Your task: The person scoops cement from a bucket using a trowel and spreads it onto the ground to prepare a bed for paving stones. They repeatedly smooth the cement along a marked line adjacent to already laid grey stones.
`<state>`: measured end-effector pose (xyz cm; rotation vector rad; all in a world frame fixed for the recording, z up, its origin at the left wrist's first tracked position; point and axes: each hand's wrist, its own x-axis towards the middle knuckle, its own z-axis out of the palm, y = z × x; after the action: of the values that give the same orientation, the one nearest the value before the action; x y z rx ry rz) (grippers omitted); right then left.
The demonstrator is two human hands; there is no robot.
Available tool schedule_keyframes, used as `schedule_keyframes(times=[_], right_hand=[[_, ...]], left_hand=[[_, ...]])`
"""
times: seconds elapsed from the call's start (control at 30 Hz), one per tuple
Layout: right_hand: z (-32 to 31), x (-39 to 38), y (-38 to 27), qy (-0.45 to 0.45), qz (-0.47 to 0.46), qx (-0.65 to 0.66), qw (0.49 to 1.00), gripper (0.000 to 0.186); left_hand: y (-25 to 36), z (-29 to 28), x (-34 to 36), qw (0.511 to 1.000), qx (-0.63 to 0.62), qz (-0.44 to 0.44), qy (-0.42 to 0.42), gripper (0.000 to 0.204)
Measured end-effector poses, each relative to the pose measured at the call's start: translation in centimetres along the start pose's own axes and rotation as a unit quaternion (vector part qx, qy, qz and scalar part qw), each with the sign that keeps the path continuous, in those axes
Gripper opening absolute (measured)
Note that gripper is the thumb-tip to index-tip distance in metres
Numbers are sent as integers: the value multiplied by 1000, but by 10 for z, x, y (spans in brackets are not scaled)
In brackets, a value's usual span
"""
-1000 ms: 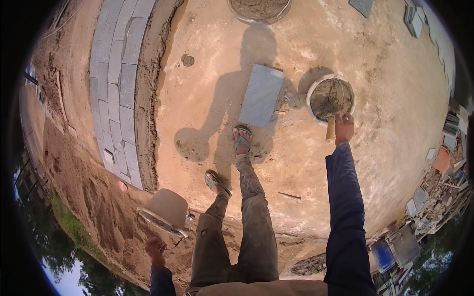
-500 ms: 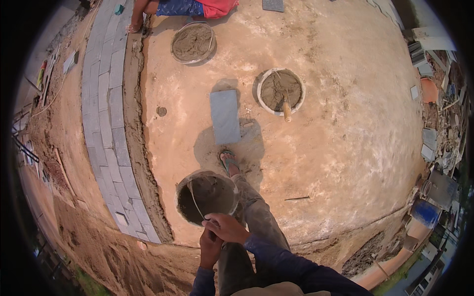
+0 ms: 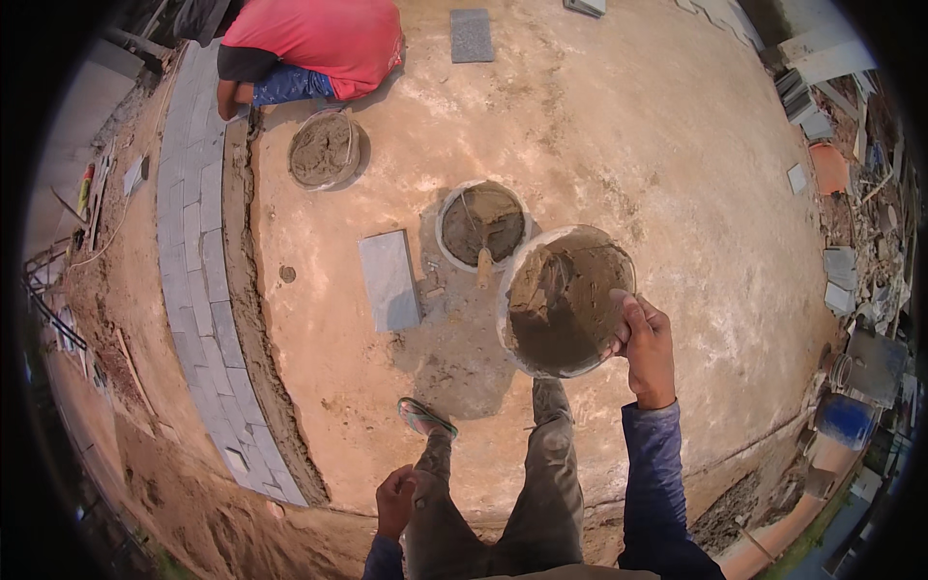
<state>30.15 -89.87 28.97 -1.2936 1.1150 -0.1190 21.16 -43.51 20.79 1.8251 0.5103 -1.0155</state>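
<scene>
In front of me on the right, a bucket (image 3: 507, 324) hangs tilted, with wet mortar coating its inside. My right hand (image 3: 645, 338) grips its right rim, thumb inside. Just beyond, partly overlapped by it, stands another mortar bucket (image 3: 442, 230); a trowel (image 3: 483, 269) with a wooden handle rests in that one. By my left thigh, my left hand (image 3: 394, 501) is curled closed, with nothing visible in it. A grey stone slab (image 3: 390, 280) lies on the ground left of the buckets.
A co-worker in a red shirt (image 3: 314, 43) crouches at the far left beside a third mortar bucket (image 3: 294, 159). Grey pavers (image 3: 198, 280) form a strip along the left, edged with mortar (image 3: 253, 280). Another slab (image 3: 471, 36) lies farther off. Stacked debris lines the right side.
The bucket near my feet has been lifted and carried forward to the right in my right hand. My hands have separated, and the left is down by my thigh. The view has shifted.
</scene>
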Motion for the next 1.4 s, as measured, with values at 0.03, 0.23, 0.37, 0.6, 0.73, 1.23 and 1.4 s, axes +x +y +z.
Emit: schedule_keyframes(times=[0.03, 0.23, 0.37, 0.6, 0.73, 1.23, 1.4], right_hand=[[-13, 42, -2, 5, 7, -12, 1000, 33], [-83, 333, 59, 46, 29, -110, 992, 30], [-126, 451, 87, 53, 1, -252, 966, 33], [-157, 500, 107, 308, -203, -611, 700, 42], [2, 331, 121, -137, -230, -400, 876, 24], [70, 347, 178, -93, -69, -540, 834, 62], [181, 254, 226, -207, 191, -361, 889, 58]], left_hand=[[-21, 1, 4, 999, 6, -34, 37, 35], [-104, 61, -26, 973, 39, -187, 130, 37], [-62, 127, -83, 955, 126, -235, 132, 40], [-28, 179, -87, 945, 38, -285, 156, 40], [-23, 233, -87, 947, -4, -268, 174, 38], [-47, 249, -62, 938, -27, -287, 195, 37], [-63, 264, -75, 937, 28, -245, 249, 31]])
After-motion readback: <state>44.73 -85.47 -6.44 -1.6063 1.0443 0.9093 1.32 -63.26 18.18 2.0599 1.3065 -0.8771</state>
